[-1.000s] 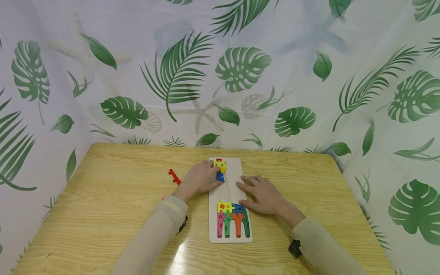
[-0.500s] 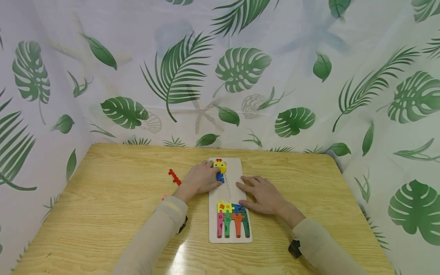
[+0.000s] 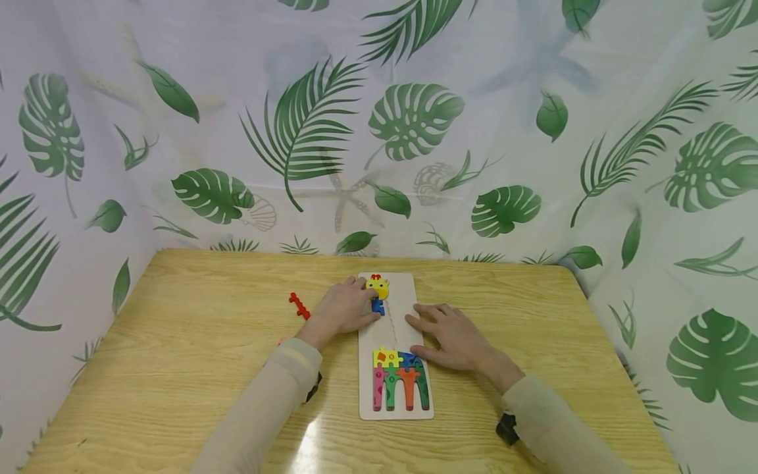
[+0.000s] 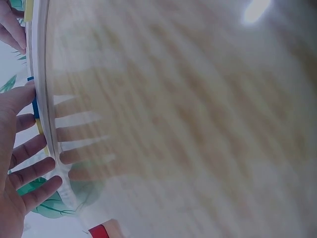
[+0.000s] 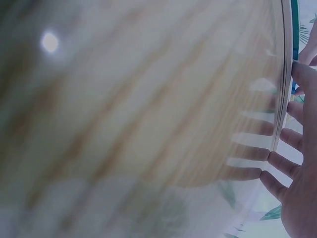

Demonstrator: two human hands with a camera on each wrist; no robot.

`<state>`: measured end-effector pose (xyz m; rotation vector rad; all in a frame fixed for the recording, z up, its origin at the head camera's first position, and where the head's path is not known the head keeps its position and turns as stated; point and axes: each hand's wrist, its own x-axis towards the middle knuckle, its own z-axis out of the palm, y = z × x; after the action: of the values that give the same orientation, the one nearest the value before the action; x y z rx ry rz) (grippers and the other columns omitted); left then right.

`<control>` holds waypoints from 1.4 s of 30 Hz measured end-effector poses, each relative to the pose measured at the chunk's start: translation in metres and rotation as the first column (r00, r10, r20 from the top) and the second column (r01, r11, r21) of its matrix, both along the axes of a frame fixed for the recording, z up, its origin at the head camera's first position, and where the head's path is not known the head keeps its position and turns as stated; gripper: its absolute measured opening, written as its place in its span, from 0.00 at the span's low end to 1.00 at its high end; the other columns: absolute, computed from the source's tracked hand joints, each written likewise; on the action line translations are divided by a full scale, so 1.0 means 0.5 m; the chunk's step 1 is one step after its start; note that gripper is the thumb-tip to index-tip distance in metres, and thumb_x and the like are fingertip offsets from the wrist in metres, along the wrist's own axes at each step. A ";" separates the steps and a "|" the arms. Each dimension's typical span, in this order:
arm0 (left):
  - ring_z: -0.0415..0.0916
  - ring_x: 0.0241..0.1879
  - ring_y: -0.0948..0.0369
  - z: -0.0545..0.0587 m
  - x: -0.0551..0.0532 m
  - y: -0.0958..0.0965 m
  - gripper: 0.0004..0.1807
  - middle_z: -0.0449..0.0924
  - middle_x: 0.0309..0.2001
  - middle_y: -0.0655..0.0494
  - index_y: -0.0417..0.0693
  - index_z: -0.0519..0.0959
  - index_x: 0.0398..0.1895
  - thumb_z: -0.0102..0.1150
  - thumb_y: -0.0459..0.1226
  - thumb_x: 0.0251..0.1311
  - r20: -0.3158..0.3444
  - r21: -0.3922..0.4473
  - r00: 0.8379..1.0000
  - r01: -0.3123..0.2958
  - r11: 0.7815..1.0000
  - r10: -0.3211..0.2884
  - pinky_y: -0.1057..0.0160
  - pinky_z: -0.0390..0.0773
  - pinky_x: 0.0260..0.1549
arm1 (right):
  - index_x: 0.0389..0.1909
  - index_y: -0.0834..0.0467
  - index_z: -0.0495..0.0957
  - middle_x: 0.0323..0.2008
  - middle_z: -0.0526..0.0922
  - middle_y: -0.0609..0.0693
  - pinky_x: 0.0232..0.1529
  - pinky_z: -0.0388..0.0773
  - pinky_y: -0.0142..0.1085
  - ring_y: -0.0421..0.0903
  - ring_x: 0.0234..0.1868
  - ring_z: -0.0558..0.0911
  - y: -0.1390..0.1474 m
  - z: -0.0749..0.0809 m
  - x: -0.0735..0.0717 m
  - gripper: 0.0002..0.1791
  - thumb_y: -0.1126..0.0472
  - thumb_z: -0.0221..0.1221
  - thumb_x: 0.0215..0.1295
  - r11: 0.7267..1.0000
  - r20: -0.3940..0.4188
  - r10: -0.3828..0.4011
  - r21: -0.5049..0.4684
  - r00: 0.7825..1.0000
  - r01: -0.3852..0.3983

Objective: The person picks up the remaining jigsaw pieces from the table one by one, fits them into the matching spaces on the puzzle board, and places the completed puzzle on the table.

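Note:
A pale puzzle board [image 3: 405, 296] lies lengthwise on the table. Near its far end sit a yellow giraffe head piece [image 3: 379, 288] and a blue neck piece [image 3: 378, 307]. My left hand [image 3: 342, 308] rests over the board's left edge, its index finger at the head and its thumb by the blue piece. In the left wrist view the left fingers [image 4: 30, 173] are spread. My right hand [image 3: 454, 337] touches the board's right edge with extended fingers, the thumb beside a blue body piece [image 3: 408, 359]. A yellow body piece [image 3: 386, 358] and colored leg pieces [image 3: 408, 388] fill the near end.
A long red piece [image 3: 299, 305] lies on the wooden table [image 3: 195, 355] left of the board. A small pink piece [image 3: 281, 341] is partly hidden by the left forearm. Leaf-patterned cloth [image 3: 331, 131] stands behind and along both sides.
The view has shifted very slightly. Both hands and the puzzle pieces keep the same places on the board.

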<state>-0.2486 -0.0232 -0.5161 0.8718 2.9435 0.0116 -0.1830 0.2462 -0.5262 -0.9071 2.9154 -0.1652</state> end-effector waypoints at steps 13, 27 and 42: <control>0.76 0.69 0.50 0.000 -0.002 -0.001 0.32 0.77 0.71 0.49 0.60 0.78 0.71 0.55 0.64 0.72 -0.006 -0.010 1.000 0.006 1.000 -0.006 0.51 0.83 0.64 | 0.79 0.43 0.68 0.79 0.69 0.52 0.71 0.73 0.61 0.59 0.73 0.73 0.000 -0.002 -0.002 0.38 0.29 0.52 0.74 1.000 0.004 0.000 -0.001 1.000 0.000; 0.76 0.65 0.52 0.017 0.003 -0.013 0.33 0.79 0.68 0.51 0.56 0.79 0.68 0.55 0.65 0.71 0.008 0.004 1.000 0.016 1.000 -0.016 0.52 0.82 0.64 | 0.79 0.43 0.68 0.79 0.69 0.53 0.71 0.73 0.62 0.59 0.73 0.73 -0.001 -0.003 -0.002 0.38 0.29 0.52 0.74 1.000 0.000 -0.002 0.002 1.000 0.002; 0.77 0.60 0.53 0.044 0.015 -0.034 0.35 0.80 0.66 0.52 0.56 0.79 0.69 0.56 0.66 0.69 -0.004 -0.007 0.998 0.067 0.998 -0.068 0.55 0.83 0.60 | 0.79 0.42 0.68 0.79 0.69 0.53 0.72 0.73 0.62 0.59 0.73 0.73 0.000 -0.005 -0.003 0.38 0.29 0.51 0.74 1.000 0.003 -0.005 0.011 1.000 0.005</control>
<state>-0.2413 -0.0404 -0.4943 0.9708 2.9139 -0.0045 -0.1847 0.2460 -0.5288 -0.8974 2.9132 -0.1501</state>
